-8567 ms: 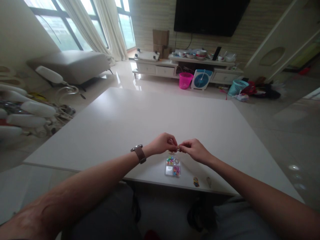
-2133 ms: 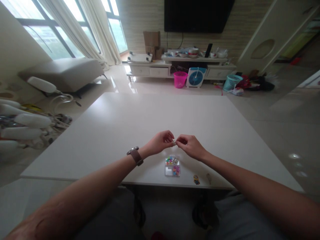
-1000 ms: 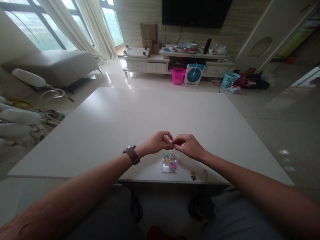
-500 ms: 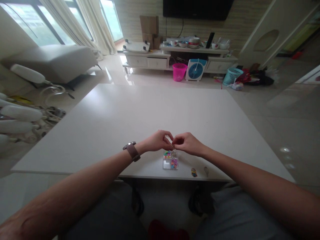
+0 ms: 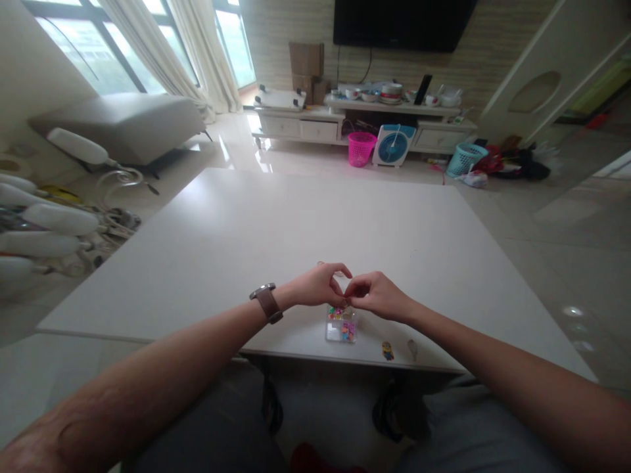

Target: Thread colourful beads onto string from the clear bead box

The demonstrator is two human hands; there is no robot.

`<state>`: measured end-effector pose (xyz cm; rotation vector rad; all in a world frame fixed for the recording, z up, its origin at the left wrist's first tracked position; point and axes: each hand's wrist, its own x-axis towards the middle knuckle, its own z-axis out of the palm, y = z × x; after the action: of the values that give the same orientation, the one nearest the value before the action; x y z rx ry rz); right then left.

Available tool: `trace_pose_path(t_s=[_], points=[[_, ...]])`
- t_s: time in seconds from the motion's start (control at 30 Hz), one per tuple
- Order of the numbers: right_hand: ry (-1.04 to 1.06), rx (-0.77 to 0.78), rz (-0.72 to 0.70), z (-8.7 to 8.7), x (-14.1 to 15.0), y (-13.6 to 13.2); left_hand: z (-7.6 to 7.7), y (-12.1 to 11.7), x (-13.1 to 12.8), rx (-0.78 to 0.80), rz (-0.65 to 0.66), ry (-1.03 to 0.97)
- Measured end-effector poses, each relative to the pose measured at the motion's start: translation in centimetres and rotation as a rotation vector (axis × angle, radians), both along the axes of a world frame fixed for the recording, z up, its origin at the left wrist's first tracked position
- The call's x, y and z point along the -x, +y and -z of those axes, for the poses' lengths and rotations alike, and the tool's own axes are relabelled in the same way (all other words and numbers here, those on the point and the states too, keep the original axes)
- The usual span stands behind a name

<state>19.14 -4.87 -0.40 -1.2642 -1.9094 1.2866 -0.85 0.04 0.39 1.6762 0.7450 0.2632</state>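
Over a small clear compartment box (image 5: 334, 332) near the table's front edge, my left hand (image 5: 320, 284) and my right hand (image 5: 378, 295) meet at the fingertips. Both are closed in a pinch, thumb against fingers. Whatever thin, small thing lies between them is too tiny to make out. A bit of something gold-coloured (image 5: 321, 263) shows just behind my left hand. Bright little pieces (image 5: 348, 330) in pink, purple, orange and blue fill one compartment; the rear compartments are partly hidden by my fingers. Right of the box lie a yellow-and-blue cartoon figure charm (image 5: 387, 351) and a pale, drop-shaped piece (image 5: 413, 349).
The wide white table (image 5: 296, 217) stretches away from me. Beyond it are a pink basket (image 5: 361, 150), a blue box fan (image 5: 394, 146), a teal basket (image 5: 466, 161) and a low cabinet (image 5: 320, 130) with dishes. White lamp shades (image 5: 64, 219) stand at the left.
The whole view has shifted slightly, moving the scene down and right. My hands stay together over the box, and the gold-coloured bit now shows behind my left hand.
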Motion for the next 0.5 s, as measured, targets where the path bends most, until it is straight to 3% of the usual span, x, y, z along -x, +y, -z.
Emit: trace_pose_path(t_s=[0.23,0.5], points=[[-0.093,-0.046,-0.013,0.2,0.0,0.7,0.5,0.7,0.3,0.023,-0.03,0.011],[-0.223,-0.151,-0.181,0.3,-0.3,-0.4,0.0,1.2,1.1,0.011,-0.107,0.069]])
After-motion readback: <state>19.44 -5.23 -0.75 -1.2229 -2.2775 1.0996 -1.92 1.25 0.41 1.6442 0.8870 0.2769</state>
